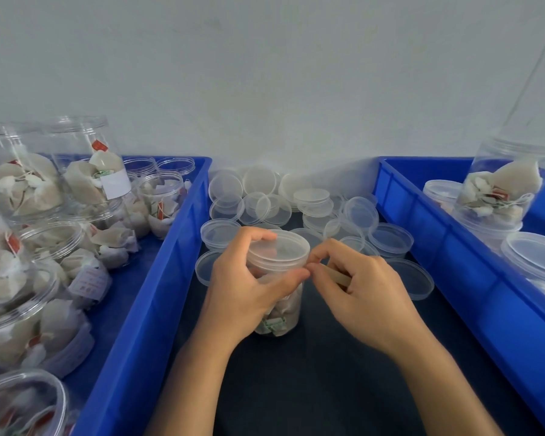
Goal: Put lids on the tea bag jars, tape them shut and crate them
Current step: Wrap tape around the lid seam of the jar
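A clear jar of tea bags (280, 316) stands on the dark table between two crates, with a clear lid (280, 250) on top. My left hand (243, 287) grips the jar just under the lid, thumb at the lid's rim. My right hand (359, 284) pinches a strip of tape (339, 275) at the lid's right edge, next to my left thumb; its other fingers are curled round a tape roll that is mostly hidden.
A heap of loose clear lids (296, 202) lies behind the jar. The blue crate at left (158, 278) holds several open jars of tea bags. The blue crate at right (453, 247) holds lidded jars, one stacked tall (501, 190). A white wall stands behind.
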`<state>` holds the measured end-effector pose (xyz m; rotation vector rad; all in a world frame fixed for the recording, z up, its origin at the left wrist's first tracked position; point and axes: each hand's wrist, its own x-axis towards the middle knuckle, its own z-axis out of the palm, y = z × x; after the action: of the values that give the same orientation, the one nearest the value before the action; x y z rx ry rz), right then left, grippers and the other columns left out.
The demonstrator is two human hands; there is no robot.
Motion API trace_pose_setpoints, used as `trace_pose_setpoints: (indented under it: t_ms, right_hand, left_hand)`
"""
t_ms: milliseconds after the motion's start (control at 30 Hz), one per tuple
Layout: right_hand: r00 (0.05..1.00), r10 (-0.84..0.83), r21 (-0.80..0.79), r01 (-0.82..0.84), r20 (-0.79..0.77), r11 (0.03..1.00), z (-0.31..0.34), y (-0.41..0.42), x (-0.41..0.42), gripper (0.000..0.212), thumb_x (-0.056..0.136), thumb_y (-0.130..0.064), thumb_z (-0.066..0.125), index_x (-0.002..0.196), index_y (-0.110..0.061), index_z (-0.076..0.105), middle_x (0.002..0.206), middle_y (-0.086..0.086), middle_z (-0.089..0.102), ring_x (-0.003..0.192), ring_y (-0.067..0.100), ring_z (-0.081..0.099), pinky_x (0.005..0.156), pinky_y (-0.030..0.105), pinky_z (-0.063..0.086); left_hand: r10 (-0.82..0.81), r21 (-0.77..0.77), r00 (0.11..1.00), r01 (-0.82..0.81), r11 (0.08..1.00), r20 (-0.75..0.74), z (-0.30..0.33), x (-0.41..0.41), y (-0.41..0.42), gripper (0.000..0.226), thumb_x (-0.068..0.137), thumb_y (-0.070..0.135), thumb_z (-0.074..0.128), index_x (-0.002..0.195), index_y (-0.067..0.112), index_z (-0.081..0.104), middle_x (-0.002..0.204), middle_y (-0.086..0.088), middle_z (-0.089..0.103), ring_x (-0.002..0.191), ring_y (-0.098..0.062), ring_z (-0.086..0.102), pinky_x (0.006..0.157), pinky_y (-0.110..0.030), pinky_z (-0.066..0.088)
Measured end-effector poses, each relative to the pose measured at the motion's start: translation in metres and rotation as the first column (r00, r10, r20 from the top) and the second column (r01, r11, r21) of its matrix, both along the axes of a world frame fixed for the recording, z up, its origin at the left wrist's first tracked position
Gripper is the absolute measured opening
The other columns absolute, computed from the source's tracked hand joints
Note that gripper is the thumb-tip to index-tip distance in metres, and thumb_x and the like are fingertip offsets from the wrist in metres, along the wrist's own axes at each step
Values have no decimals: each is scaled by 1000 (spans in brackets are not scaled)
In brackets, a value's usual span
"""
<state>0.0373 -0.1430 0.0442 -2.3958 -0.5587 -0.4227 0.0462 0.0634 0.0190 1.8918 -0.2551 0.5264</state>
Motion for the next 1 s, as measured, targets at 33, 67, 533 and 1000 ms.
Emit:
trace_pose_setpoints:
  t_ms: [33,67,533,1000]
  right_hand:
    - [1000,-3,-19,3,5,1000,0,0,0,5,101,-47,52,98,-46,56,65,-8,60,60,17,57,57,32,48]
    - [1000,-5,-33,5,7,999,0,0,0,6,101,-47,52,98,-46,57,64,-8,60,61,17,57,57,33,49]
    - [990,-7,-70,17,143,997,7,1,-5,19,95,-52,48,92,-41,63,58,-15,56,59,15,57,54,35,50]
    - [885,-328,54,329,331,943,-4,30,-7,17,94,-42,70,80,-34,65,52,-17,47,48,13,50,49,28,41]
  left_hand:
    - [7,10,1000,-7,1000,2,0,0,0,64,64,74,84,117,47,58,113,22,67,104,-3,69,81,-26,61]
    - [14,21,1000,-14,1000,9,0,0,0,64,64,74,84,116,48,58,113,23,67,105,-2,69,82,-26,61]
    - [50,48,997,-53,997,62,0,-4,-6,55,72,65,83,114,43,55,110,24,67,106,-1,67,80,-19,57]
    - [239,-40,971,-238,970,15,5,-3,-21,65,60,62,86,109,29,60,102,18,66,96,-7,69,77,-35,60]
